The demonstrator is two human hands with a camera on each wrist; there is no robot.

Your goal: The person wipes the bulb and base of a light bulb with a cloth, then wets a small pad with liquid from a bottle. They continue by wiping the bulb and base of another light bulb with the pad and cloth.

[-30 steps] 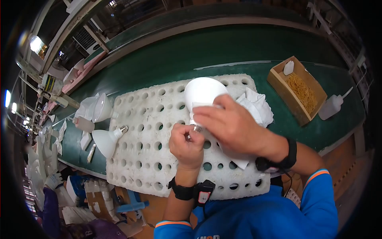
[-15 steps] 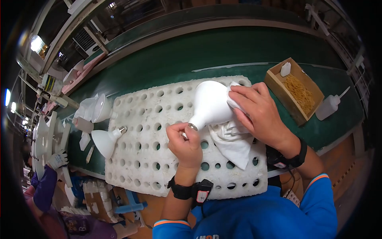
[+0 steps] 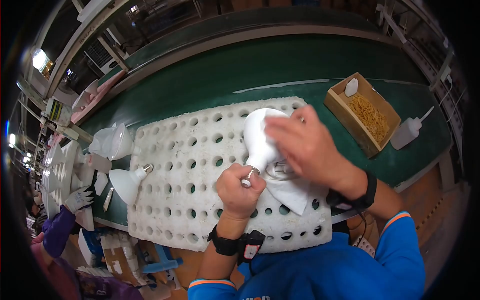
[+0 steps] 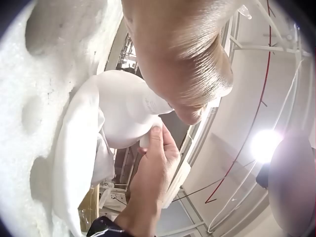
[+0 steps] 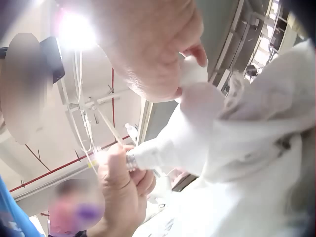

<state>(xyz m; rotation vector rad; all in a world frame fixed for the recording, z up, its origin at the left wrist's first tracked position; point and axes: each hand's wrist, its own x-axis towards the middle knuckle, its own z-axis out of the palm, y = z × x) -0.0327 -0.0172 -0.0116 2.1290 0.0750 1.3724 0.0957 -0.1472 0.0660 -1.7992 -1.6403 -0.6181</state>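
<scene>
A white bulb (image 3: 257,137) is held tilted over the perforated foam board (image 3: 165,195). The left hand (image 3: 240,192) grips its metal screw base, fingers curled round it; the right wrist view shows this left hand (image 5: 123,187) at the base too. The right hand (image 3: 310,147) lies over the bulb's side. In the right wrist view the right hand (image 5: 158,49) pinches a small white piece (image 5: 192,71) against the bulb (image 5: 190,133). A crumpled white cloth (image 3: 290,190) lies below the bulb on the board.
Two reflector bulbs, one (image 3: 125,185) at the board's left edge, stand near a pink-white bottle (image 3: 99,162) and a knife (image 3: 108,199). At right are a wooden box (image 3: 345,107) of yellow strips and a squeeze bottle (image 3: 406,134). A gloved hand (image 3: 79,199) reaches in at far left.
The right hand has moved left from the bulb's wide rim across its side. The left hand has shifted slightly right and down with the base. The gloved hand at far left has moved slightly right.
</scene>
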